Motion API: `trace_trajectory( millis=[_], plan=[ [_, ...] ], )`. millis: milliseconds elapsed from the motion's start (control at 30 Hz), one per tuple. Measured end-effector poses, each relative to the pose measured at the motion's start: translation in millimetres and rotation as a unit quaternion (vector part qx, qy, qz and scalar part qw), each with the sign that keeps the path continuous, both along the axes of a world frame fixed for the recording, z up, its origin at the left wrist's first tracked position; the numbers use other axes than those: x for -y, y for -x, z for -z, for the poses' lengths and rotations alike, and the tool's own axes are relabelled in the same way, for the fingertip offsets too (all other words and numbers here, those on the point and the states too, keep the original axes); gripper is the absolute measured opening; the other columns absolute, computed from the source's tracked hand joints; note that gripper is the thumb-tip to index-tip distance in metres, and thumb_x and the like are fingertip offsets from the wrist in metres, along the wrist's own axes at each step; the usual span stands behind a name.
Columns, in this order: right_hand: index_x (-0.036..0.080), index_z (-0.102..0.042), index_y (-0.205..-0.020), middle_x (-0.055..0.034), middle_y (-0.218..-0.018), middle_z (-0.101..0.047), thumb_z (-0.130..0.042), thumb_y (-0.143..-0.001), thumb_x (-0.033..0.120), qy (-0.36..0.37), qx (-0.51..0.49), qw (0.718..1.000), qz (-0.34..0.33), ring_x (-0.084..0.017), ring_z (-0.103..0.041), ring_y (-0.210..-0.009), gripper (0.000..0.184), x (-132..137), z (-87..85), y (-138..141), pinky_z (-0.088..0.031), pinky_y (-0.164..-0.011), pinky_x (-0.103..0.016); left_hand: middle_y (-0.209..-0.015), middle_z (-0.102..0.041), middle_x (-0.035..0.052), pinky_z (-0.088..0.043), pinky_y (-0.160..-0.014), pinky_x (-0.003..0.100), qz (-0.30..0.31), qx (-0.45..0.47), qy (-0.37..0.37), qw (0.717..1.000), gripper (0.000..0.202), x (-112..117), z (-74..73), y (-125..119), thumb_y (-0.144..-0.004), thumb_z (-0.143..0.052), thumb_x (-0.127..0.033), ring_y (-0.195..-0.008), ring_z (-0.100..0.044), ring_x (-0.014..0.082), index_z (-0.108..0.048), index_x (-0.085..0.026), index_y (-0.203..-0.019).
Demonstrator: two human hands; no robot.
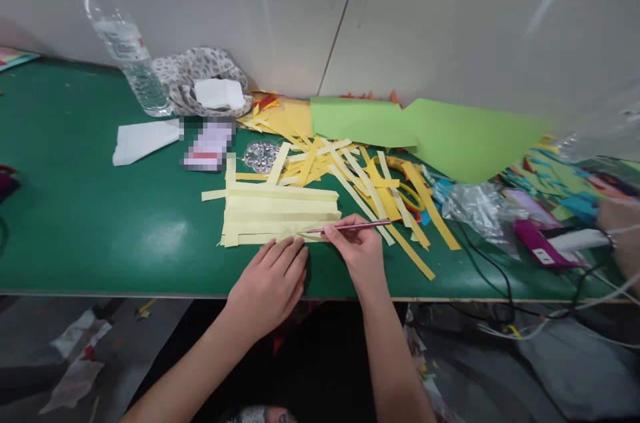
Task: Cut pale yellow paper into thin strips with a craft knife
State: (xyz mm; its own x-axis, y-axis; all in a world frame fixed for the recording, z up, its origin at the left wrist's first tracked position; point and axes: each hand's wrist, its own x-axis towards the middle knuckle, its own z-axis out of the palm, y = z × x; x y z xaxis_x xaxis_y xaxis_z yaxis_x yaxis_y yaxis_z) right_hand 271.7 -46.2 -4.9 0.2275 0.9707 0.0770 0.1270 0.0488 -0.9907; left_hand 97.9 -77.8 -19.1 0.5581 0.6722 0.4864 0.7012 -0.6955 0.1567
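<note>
A pale yellow folded paper piece (pixel 280 203) lies on the green table, with narrow strips attached along its left end. My left hand (pixel 273 276) rests flat on its lower edge, fingers stretched out and side by side. In my right hand (pixel 361 250) is a thin pinkish pencil (pixel 355 227), pinched between thumb and fingers. Its tip points left and touches or nearly touches the paper close to a dark line along the lower edge. Loose yellow paper strips (pixel 367 186) are heaped just beyond my right hand, over yellow-handled scissors (pixel 411 196).
Behind the strips lie green paper sheets (pixel 445 136) and a round clear case of small beads (pixel 263 156). A water bottle (pixel 130 50), a patterned cloth (pixel 200 66) and white tissue (pixel 145 141) are at left. Right, a magenta glue gun (pixel 543 244) trails cables near another person's arm (pixel 620 236).
</note>
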Motion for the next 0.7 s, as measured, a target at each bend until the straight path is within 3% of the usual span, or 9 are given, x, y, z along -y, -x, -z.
trace_trajectory(
  millis=[467, 700],
  plan=[
    [0.019, -0.058, -0.070, -0.0003, -0.064, -0.066, -0.078, -0.069, 0.037, -0.008, -0.005, 1.000, 0.009, -0.018, -0.066, -0.063, 0.027, -0.5, 2.5, -1.6, -0.053, -0.062, -0.029, -0.124, -0.064, 0.0106, -0.047, -0.097, 0.043, 0.000, -0.005, 0.002, 1.000, 0.034, 0.3, -0.3, 0.4, -0.095, -0.038, -0.020, -0.114, -0.058, 0.0255, -0.061, -0.009, -0.117],
    [0.018, -0.058, -0.069, 0.0016, -0.060, -0.064, -0.078, -0.069, 0.035, -0.037, -0.009, 0.998, 0.053, -0.016, -0.065, -0.058, 0.026, -0.3, 3.9, -3.2, -0.052, -0.058, -0.027, -0.125, -0.063, 0.0097, -0.048, -0.097, 0.043, -0.003, -0.008, 0.001, 1.000, 0.035, 0.7, -1.3, 0.8, -0.096, -0.037, -0.021, -0.115, -0.058, 0.0253, -0.061, -0.009, -0.118]
  ],
)
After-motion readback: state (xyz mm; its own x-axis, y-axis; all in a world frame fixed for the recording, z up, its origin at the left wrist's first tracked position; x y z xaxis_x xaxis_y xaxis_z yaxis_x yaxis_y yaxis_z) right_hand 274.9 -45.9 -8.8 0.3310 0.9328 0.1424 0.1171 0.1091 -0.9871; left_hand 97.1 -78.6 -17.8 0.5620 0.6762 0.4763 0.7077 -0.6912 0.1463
